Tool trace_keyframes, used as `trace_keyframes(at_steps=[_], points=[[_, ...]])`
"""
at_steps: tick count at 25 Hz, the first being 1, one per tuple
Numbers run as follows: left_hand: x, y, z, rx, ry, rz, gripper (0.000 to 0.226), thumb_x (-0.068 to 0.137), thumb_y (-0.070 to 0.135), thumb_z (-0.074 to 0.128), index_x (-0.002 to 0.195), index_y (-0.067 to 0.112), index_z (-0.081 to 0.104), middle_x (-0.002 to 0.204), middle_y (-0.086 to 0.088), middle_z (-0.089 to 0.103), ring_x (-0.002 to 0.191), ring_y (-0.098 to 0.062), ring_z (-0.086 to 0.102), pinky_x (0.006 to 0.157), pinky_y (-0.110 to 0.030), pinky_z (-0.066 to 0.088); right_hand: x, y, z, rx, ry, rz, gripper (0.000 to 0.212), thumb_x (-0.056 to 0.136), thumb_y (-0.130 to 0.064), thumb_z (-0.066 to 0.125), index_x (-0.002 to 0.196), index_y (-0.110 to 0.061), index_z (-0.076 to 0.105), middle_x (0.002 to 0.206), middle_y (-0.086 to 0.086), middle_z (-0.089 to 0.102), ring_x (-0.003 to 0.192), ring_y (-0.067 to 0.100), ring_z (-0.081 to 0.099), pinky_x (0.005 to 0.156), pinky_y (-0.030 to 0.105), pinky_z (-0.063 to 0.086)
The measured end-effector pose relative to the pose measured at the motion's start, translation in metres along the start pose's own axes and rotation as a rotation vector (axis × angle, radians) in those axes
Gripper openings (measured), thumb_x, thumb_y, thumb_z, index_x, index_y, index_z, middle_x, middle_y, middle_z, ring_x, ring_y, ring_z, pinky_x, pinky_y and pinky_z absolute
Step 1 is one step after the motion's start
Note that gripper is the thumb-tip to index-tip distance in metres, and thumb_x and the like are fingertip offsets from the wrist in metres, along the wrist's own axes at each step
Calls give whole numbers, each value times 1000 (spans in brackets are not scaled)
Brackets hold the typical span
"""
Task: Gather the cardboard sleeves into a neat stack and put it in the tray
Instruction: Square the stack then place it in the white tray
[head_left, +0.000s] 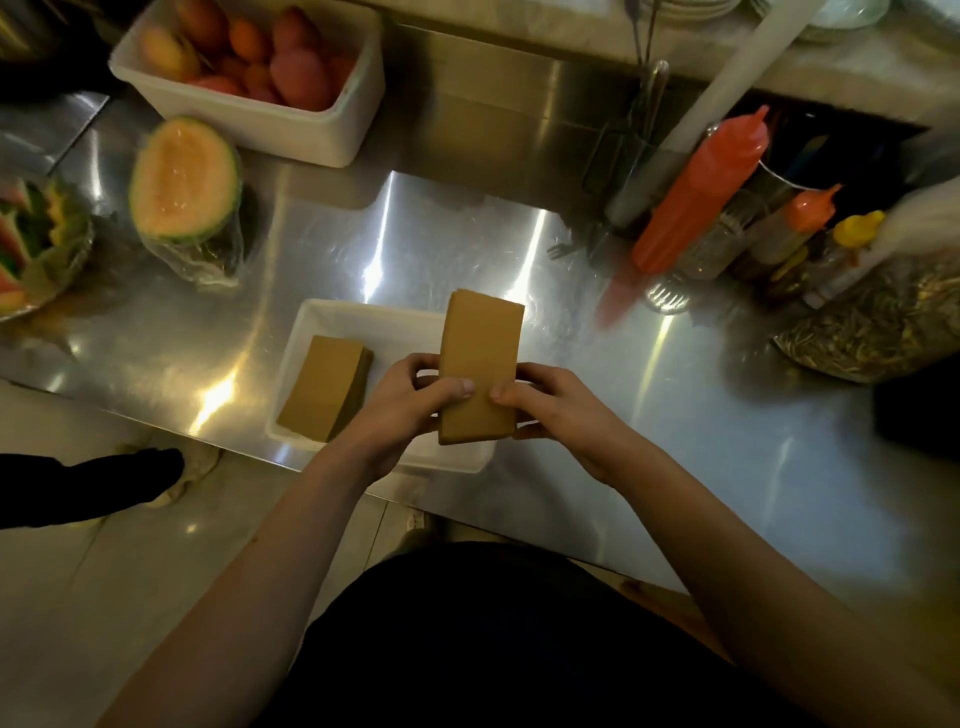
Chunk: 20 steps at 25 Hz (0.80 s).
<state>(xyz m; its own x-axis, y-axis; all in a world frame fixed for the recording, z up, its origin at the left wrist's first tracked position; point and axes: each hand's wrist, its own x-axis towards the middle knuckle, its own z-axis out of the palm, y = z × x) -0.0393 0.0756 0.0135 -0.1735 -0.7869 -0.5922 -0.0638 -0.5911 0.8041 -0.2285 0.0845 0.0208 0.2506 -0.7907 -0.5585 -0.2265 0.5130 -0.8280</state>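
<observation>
A stack of brown cardboard sleeves (480, 353) is held between both hands above the right half of a white tray (358, 325). My left hand (410, 402) grips its left side with the thumb on top. My right hand (556, 410) grips its right side the same way. The stack's far end sticks out past the tray's far right corner. A second stack of brown sleeves (327, 387) lies inside the tray on its left side. The tray sits at the near edge of a steel counter (649, 415).
A halved melon in wrap (182, 182) and a white tub of fruit (249, 67) stand at the back left. Red squeeze bottles (696, 197), jars and a bag of seeds (883, 322) crowd the right. Someone's shoe (171, 473) is on the floor at left.
</observation>
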Motion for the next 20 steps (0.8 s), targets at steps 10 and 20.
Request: trace_keyframes(at_steps=[10,20], points=[[46,-17,-41,70,13,-164,57,84,32,71,130,16,41,128,-10,50,110,-30,57,91,-46,53,34,-5,18,-137,258,-36,40,89,-35,62,127,-24,55,116,-2,63,104,14,62,90,36,54],[70,-34,-42,233,-22,-286,77,77,40,77,137,12,37,125,-10,50,107,-27,55,77,-35,51,50,21,18,-83,322,106,42,95,-26,52,136,-19,46,125,5,57,111,21,59,89,38,56]])
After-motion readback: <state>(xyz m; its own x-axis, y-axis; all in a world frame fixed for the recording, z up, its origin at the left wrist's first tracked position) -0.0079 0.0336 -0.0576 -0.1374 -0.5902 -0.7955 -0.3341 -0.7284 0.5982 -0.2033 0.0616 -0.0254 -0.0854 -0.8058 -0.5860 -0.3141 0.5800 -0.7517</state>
